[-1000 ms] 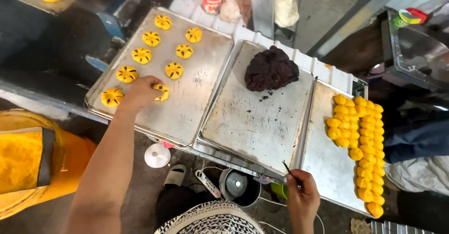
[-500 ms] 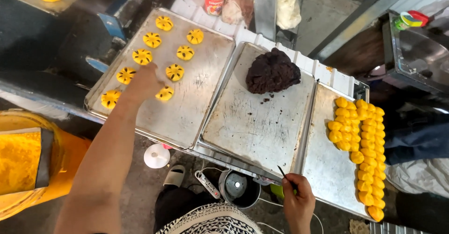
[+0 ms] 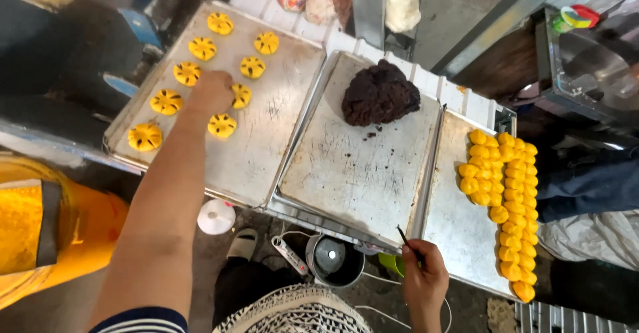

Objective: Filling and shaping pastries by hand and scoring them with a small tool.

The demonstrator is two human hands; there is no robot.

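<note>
Bare room is being left along the left tray's (image 3: 266, 153) near edge; the left hand's (image 3: 212, 92) grip is being hidden, while a thin stick (image 3: 403, 236) is being pinched by the right hand (image 3: 425, 276)

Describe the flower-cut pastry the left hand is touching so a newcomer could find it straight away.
Start at the left baking tray, the one carrying scattered yellow flower-cut pastries. Follow the outstretched arm to the left hand near the tray's middle. The pastry sits just right of that hand, partly hidden by it; its neighbours all lie fully uncovered.
</note>
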